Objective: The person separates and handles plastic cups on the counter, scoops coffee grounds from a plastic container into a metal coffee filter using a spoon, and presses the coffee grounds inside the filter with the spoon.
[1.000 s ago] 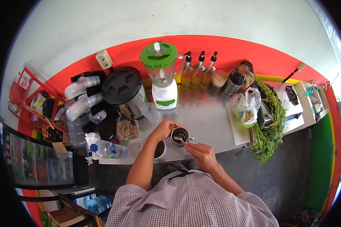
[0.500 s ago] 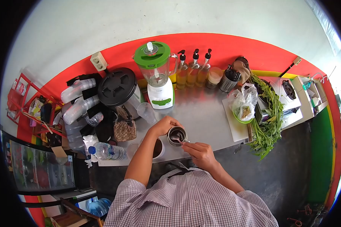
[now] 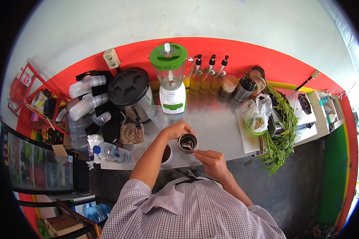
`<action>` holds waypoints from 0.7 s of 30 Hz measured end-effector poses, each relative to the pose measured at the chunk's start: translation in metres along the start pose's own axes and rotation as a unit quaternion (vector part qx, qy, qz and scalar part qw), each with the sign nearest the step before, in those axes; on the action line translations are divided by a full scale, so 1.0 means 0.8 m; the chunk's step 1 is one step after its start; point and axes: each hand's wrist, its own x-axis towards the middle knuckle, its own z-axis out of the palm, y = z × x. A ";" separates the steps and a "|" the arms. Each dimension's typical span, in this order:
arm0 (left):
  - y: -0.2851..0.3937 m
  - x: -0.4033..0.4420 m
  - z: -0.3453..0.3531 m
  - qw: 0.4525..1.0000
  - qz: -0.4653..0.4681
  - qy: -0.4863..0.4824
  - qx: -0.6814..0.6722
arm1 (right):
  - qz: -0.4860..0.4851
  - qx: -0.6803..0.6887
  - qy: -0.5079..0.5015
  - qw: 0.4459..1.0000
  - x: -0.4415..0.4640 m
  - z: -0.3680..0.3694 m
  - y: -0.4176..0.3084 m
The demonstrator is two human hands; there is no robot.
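My left hand (image 3: 180, 130) curls its fingers against the upper left side of a metal cup (image 3: 180, 146), gripping it near the counter's front edge. Dark contents show inside the cup. Pinched in my right hand (image 3: 212, 160) is a spoon (image 3: 190, 147), its bowl down in the cup and its handle leaning out over the near right rim. Just left of the cup, partly behind my left forearm, stands a white tub (image 3: 170, 160) with dark contents. A clear plastic cup (image 3: 157, 115) stands beyond my left wrist.
A blender (image 3: 172, 97) stands at the back, with pump bottles (image 3: 207, 79) beside it. Left are a black-lidded container (image 3: 128, 89) and a water bottle (image 3: 113, 153). On the right, leafy greens (image 3: 281, 147) hang over the counter edge beside a plastic bag (image 3: 258, 111).
The camera view has shifted a little. The spoon's bowl has moved within the metal cup, while both hands keep their hold.
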 end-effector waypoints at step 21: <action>-0.022 -0.034 0.023 0.989 0.040 0.109 -0.096 | 0.024 -0.065 0.053 0.996 -0.002 0.007 -0.008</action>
